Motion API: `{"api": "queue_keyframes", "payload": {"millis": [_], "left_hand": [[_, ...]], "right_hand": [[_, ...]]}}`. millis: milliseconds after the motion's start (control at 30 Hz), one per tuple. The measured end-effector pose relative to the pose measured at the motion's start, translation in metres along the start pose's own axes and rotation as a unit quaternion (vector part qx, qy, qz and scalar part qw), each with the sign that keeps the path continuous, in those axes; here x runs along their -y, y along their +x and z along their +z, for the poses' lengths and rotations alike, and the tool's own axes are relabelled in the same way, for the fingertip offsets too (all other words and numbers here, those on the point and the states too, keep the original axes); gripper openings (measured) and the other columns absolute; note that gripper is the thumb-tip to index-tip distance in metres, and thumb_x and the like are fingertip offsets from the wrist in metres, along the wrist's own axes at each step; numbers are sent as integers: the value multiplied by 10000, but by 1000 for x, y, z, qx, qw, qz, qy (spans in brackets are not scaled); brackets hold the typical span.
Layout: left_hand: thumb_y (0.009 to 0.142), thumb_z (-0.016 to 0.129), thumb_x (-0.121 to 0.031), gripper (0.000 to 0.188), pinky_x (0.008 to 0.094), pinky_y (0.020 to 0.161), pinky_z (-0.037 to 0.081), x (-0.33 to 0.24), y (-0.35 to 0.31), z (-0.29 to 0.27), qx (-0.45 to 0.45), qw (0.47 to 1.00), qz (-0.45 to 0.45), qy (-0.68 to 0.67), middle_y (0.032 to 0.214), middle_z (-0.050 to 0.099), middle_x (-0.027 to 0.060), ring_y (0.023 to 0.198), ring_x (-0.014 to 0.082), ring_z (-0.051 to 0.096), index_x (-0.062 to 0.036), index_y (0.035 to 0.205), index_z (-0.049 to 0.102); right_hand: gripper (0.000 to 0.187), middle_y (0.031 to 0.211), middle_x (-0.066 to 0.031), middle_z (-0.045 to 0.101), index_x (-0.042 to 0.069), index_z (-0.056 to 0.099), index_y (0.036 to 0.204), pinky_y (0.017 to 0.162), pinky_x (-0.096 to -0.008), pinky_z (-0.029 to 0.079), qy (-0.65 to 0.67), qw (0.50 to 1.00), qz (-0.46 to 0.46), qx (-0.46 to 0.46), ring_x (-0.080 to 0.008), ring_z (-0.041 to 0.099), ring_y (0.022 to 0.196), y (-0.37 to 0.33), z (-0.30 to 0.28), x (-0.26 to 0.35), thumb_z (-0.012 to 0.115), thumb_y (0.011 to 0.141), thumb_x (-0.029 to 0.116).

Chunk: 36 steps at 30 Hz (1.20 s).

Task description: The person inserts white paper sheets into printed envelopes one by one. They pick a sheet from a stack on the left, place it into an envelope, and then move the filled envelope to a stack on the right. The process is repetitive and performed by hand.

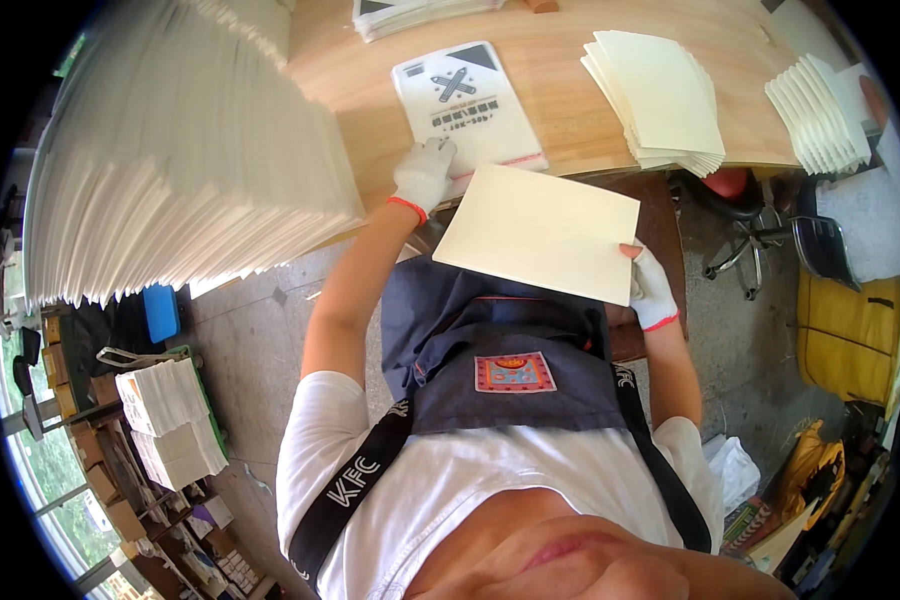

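My right hand (652, 288), in a white glove with a red cuff, grips the right edge of a cream paper sheet or thin pad (540, 232). The bare thumb lies on top and the other fingers are hidden below. I hold it tilted over my lap, at the table's near edge. My left hand (425, 176), gloved the same way, is closed at the near left edge of the top printed clear plastic bag (470, 105), its fingers bent together. These bags lie flat in a pile, and the cream sheet's far edge overlaps their near end.
A tall stack of white sheets (190, 170) fills the table's left side. Fanned cream pads (660, 100) and a smaller white pile (818, 115) lie to the right. More bags (425, 15) are at the back. A swivel chair (750, 235) stands beyond the right edge.
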State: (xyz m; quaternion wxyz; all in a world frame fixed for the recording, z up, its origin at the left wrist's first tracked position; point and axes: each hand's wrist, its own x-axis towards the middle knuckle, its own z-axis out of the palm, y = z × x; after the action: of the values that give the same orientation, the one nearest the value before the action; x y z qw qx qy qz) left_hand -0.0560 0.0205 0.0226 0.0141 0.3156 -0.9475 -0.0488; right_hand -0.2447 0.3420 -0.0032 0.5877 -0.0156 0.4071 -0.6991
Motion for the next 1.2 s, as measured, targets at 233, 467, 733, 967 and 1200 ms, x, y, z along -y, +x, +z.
{"api": "queue_keyframes", "payload": {"millis": [233,467,733,967,1200], "left_hand": [[721,540,-79,239,366,729,473,23,-2,14,-102,993,3,-57,955,564,60,893,266,555,-131,951,581],[725,468,-15,312,324,705,449,22,9,-18,-23,940,-44,-336,910,612,74,788,246,580,-111,996,590],[731,423,39,298,272,659,431,21,1,-9,-96,933,6,-347,792,547,79,724,169,529,-72,959,579],[717,414,71,405,276,635,455,24,-6,-7,-28,938,-12,-344,907,592,75,703,173,534,-97,1046,579],[728,392,110,336,280,646,488,12,-7,-1,-17,864,-28,-502,973,578,59,709,122,515,-40,986,547]], "right_hand": [[298,1043,-93,587,45,485,1148,623,-245,517,99,985,-79,-121,-185,613,860,-2,29,-39,497,860,116],[303,1054,-94,591,45,488,1151,675,-289,533,141,985,-79,-67,-207,623,872,3,29,-55,496,851,79],[352,1066,-126,589,13,481,1165,707,-276,520,123,989,39,-77,-184,613,835,1,25,-31,505,824,96],[335,1059,-109,582,13,469,1167,663,-268,514,134,989,-62,-6,-187,602,864,19,1,-44,502,845,100],[329,1060,-84,571,21,462,1175,559,-214,482,113,984,-117,-67,-145,597,834,15,21,-48,496,858,102]]}}
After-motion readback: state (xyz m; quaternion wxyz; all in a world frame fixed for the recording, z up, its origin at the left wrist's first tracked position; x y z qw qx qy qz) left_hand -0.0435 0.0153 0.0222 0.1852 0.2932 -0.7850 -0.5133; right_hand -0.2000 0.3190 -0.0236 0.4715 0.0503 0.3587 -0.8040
